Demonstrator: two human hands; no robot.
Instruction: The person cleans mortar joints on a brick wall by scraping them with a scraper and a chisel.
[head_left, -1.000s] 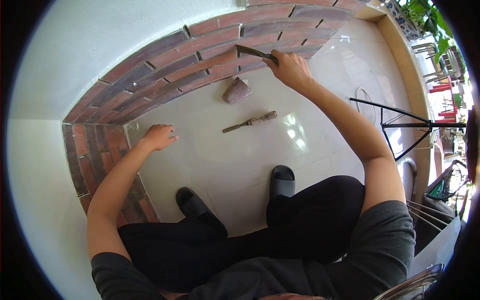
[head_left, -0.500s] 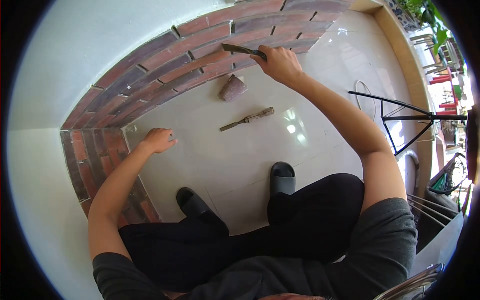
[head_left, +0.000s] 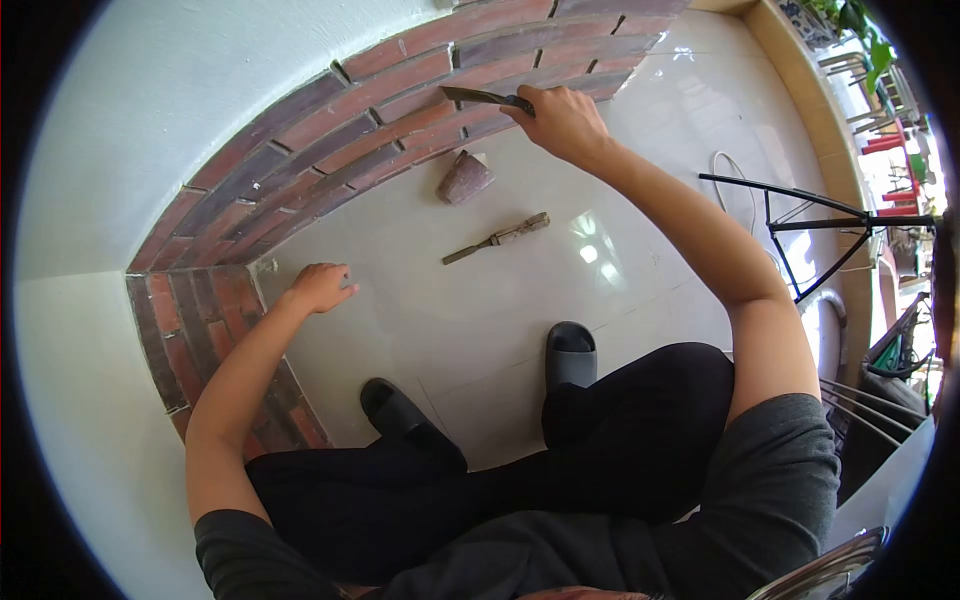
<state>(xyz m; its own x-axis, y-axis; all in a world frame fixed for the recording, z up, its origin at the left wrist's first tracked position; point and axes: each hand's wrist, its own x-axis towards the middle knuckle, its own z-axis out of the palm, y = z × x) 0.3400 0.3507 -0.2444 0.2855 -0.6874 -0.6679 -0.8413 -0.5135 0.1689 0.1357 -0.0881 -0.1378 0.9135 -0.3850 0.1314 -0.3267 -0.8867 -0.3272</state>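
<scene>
My right hand (head_left: 563, 122) is closed round the dark handle of a flat-bladed tool (head_left: 478, 96). The blade points left, its tip over the brick wall (head_left: 415, 72); whether it touches is unclear. Low at the left, my left hand (head_left: 324, 288) hangs over the floor near the wall's corner, fingers curled, with a small greyish spot at the fingertips that I cannot make out. Between the hands, a chisel-like tool (head_left: 497, 238) with a worn handle lies on the tiles. A reddish-brown block (head_left: 465, 178) rests beside the wall.
Two dark slippers (head_left: 400, 411) (head_left: 571, 355) are on the tiled floor (head_left: 480, 320) below the tools. At the right stand a black metal frame (head_left: 818, 225) and a white cable (head_left: 735, 160), with a tan ledge (head_left: 805, 90) behind them. Plants (head_left: 870, 45) show at the upper right.
The view has shifted slightly. Both hands keep nearly the same pose, and the right still holds the flat-bladed tool by the wall. The chisel-like tool and the block have not visibly moved.
</scene>
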